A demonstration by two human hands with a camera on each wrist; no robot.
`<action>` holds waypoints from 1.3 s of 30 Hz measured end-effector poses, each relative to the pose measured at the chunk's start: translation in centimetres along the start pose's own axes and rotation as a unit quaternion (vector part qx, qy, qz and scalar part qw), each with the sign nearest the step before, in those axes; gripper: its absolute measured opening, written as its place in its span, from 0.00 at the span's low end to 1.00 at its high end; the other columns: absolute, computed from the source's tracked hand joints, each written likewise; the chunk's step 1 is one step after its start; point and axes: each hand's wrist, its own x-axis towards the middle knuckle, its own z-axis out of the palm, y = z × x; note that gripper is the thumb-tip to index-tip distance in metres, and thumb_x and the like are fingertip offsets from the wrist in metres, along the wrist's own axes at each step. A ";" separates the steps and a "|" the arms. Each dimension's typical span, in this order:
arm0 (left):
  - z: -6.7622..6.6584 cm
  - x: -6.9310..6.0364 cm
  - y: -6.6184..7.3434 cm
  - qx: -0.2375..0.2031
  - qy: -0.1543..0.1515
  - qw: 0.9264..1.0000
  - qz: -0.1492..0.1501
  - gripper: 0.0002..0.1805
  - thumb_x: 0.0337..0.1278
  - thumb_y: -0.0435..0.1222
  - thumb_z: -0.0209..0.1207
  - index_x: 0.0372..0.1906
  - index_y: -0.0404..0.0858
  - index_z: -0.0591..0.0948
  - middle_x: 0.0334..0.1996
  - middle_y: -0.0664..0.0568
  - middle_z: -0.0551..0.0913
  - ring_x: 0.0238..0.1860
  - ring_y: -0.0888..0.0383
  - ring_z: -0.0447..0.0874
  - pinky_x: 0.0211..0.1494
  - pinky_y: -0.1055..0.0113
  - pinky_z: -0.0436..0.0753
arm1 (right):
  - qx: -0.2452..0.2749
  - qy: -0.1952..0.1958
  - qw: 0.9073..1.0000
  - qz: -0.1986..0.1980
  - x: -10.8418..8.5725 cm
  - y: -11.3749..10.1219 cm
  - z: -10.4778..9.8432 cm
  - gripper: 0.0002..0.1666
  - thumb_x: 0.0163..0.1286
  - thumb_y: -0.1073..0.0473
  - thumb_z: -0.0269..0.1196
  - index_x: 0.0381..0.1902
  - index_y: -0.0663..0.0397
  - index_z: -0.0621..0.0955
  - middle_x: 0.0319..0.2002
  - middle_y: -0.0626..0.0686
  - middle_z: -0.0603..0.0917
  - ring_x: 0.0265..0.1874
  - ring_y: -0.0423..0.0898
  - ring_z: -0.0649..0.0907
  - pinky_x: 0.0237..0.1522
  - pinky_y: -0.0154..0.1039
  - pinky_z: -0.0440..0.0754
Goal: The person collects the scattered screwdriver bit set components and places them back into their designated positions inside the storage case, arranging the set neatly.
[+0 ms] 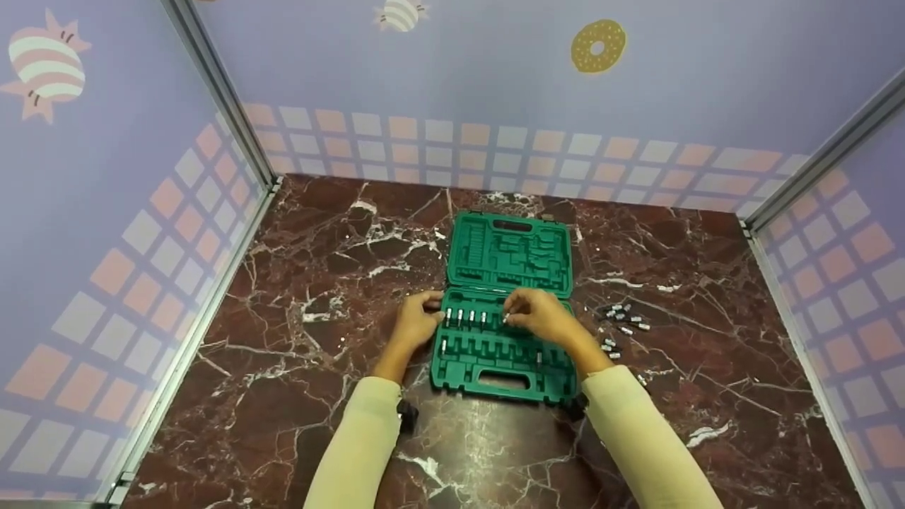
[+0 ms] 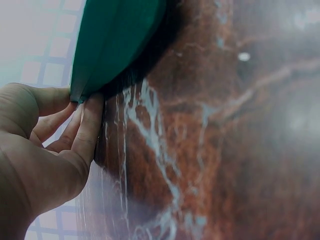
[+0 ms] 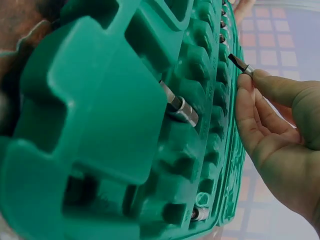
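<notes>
A green tool case (image 1: 440, 371) lies unfolded on the marbled table, its molded lid (image 1: 463, 244) on the far side. My left hand (image 1: 416, 322) holds the left edge of the case between thumb and fingers; the left wrist view shows them at the green edge (image 2: 107, 50). Over the upper row of slots, my right hand (image 1: 546, 319) pinches a flat-tipped bit socket (image 3: 240, 65) by its silver end. Several bit sockets (image 1: 471, 317) sit in that row's left part. In the lower row are one bit socket (image 1: 444, 345) at left and another (image 3: 185, 111) at right.
Loose bit sockets (image 1: 621, 311) lie in a pile right of the case, with a second small group (image 1: 611, 348) nearer my right forearm. Patterned panels (image 1: 509, 152) stand around the table (image 1: 318, 283) at the back and both sides.
</notes>
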 end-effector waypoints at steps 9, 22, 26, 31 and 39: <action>0.1 0.0 0.1 0.007 0.002 1.000 -0.010 0.19 0.63 0.24 0.64 0.59 0.34 0.85 0.48 0.38 0.87 0.52 0.44 0.86 0.56 0.52 0.84 | -0.046 0.002 0.999 -0.012 1.1 -0.8 0.6 0.06 0.71 0.62 0.69 0.44 0.54 0.83 0.41 0.52 0.88 0.40 0.47 0.87 0.42 0.45 0.86; 0.1 0.1 0.1 0.008 0.007 1.000 -0.002 0.19 0.61 0.23 0.64 0.57 0.32 0.85 0.47 0.37 0.88 0.52 0.42 0.86 0.57 0.51 0.84 | -0.083 0.012 0.996 -0.022 2.1 -0.7 1.8 0.03 0.69 0.63 0.70 0.39 0.54 0.85 0.37 0.52 0.88 0.36 0.46 0.86 0.41 0.46 0.86; 0.0 0.0 0.1 0.010 0.008 1.000 -0.003 0.19 0.62 0.23 0.64 0.58 0.33 0.85 0.47 0.38 0.88 0.51 0.43 0.86 0.55 0.51 0.85 | -0.095 0.021 0.995 -0.012 2.3 -0.9 2.0 0.03 0.68 0.64 0.71 0.38 0.54 0.85 0.36 0.53 0.87 0.36 0.47 0.85 0.40 0.46 0.85; 0.0 0.0 0.2 0.010 0.005 1.000 -0.004 0.19 0.62 0.23 0.64 0.58 0.33 0.85 0.47 0.38 0.87 0.52 0.43 0.86 0.55 0.51 0.84 | -0.099 0.025 0.995 0.013 2.7 -1.1 2.2 0.07 0.67 0.64 0.72 0.40 0.56 0.84 0.37 0.54 0.86 0.37 0.49 0.85 0.42 0.48 0.85; 0.0 0.0 0.2 0.012 0.002 1.000 -0.004 0.19 0.63 0.23 0.63 0.59 0.33 0.85 0.48 0.38 0.87 0.52 0.43 0.86 0.55 0.51 0.85 | -0.101 0.036 0.994 0.015 2.7 -1.1 2.6 0.08 0.67 0.66 0.71 0.41 0.59 0.83 0.38 0.57 0.86 0.38 0.52 0.85 0.43 0.50 0.85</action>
